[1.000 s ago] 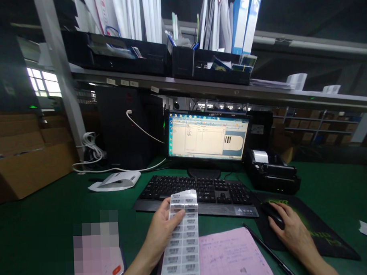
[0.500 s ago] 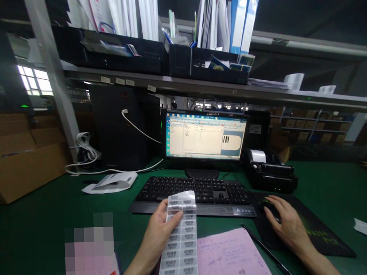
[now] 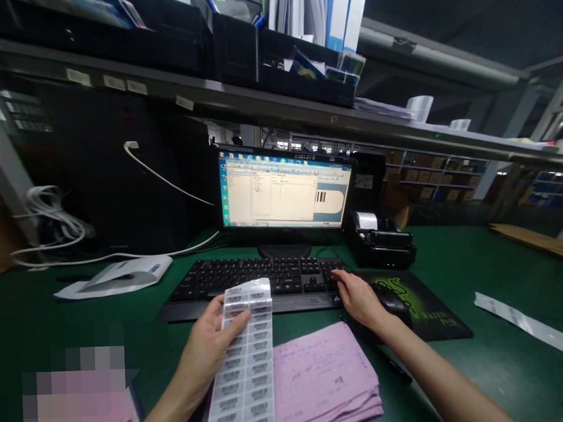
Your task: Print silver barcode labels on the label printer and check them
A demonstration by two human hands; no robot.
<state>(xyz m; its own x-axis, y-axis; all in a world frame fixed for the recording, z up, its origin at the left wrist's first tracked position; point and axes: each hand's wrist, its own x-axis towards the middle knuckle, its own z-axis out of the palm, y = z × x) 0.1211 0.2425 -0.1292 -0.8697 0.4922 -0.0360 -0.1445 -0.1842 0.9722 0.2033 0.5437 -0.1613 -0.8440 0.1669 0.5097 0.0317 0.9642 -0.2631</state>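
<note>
My left hand point(image 3: 207, 337) is closed on a strip of barcode labels point(image 3: 244, 372), thumb on top and fingers behind it. The strip hangs down over a stack of pink paper forms point(image 3: 322, 379). My right hand point(image 3: 358, 294) holds nothing; its fingers reach out over the number pad at the right end of the black keyboard point(image 3: 256, 276). Just right of that hand, the black mouse point(image 3: 392, 299) rests on a dark mouse pad point(image 3: 428, 310) with green print. A black pen point(image 3: 393, 367) lies partly under my right forearm.
Behind the keyboard stands a lit monitor point(image 3: 285, 189) with a barcode window on screen. A black label printer point(image 3: 379, 239) is at its right, a dark computer case point(image 3: 109, 168) at its left. Curled white paper point(image 3: 120, 277) and a loose label strip point(image 3: 525, 325) lie on the green table.
My right hand has left the mouse and moved left onto the keyboard's number pad. My left hand still holds the label strip. The view has turned to the right and down.
</note>
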